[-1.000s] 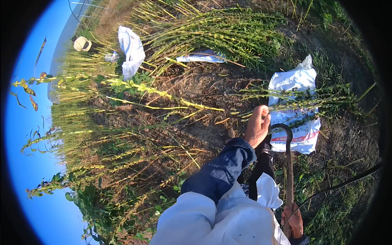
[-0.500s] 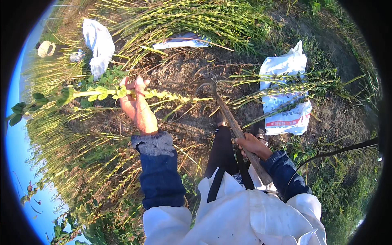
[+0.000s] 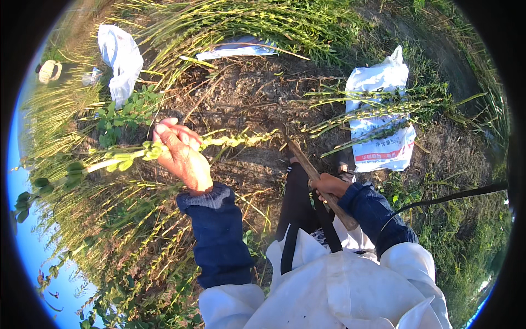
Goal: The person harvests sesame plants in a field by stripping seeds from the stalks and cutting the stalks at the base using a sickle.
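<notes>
My left hand [image 3: 183, 156] is curled round a pale green sesame stalk [image 3: 123, 159] lined with pods. The stalk's leafy tip reaches out to the far left, and its thinner part runs right toward the sickle. With my right hand [image 3: 331, 186] I grip the wooden handle of a sickle [image 3: 309, 164], low in front of my legs. Its curved blade points away from me near the stalk's right end, blurred and hard to make out against the soil.
Cut stalks [image 3: 383, 107] lie across a white printed sack [image 3: 381, 145] at the right. A large heap of stalks [image 3: 257, 24] lies ahead, beside a white bag [image 3: 120, 60]. Standing plants [image 3: 137, 230] fill the left. A person with a pale hat [image 3: 50, 71] is at the far left.
My left hand has turned and its fingers have curled in more round the stalk, which has shifted slightly down and left. The sickle and my right hand have moved slightly left and nearer.
</notes>
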